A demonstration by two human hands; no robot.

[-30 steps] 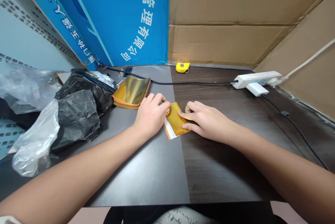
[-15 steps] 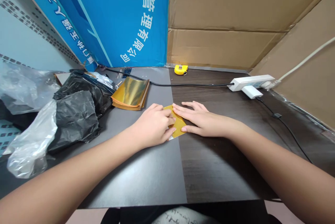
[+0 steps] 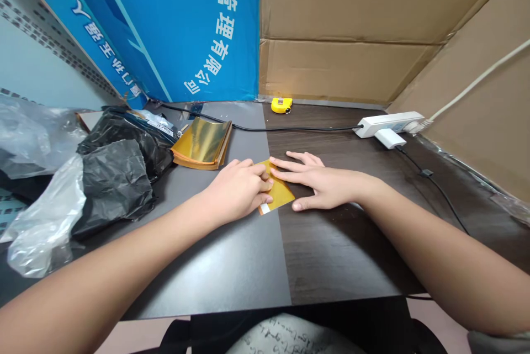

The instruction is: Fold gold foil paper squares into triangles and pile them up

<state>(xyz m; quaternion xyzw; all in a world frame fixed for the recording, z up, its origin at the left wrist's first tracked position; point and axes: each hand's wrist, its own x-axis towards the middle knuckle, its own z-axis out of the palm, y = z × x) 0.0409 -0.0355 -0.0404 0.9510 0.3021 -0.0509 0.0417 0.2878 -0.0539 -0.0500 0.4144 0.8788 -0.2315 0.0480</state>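
Note:
A small gold sheet [image 3: 281,193] lies flat on the table, with a white and orange strip at its near left corner. My left hand [image 3: 242,185] rests on its left side, fingers curled together and pressed on the sheet; whether they pinch its edge is hidden. Spread and flat, my right hand [image 3: 310,177] touches the sheet's far edge with its fingertips, while the thumb rests on the table just off the right corner. Behind my left hand sits a stack of gold sheets [image 3: 202,141] with orange edges.
Black [image 3: 118,177] and clear plastic bags [image 3: 47,210] crowd the left side. A yellow tape measure [image 3: 281,105] sits at the back. On the right is a white power strip [image 3: 389,122]; a black cable [image 3: 298,129] crosses behind my hands. Cardboard panels [image 3: 348,0] border the table [image 3: 232,276].
My right thumb has come off the gold sheet onto the table, and the right fingers are spread wider. More of the white strip shows. The whole view has shifted slightly.

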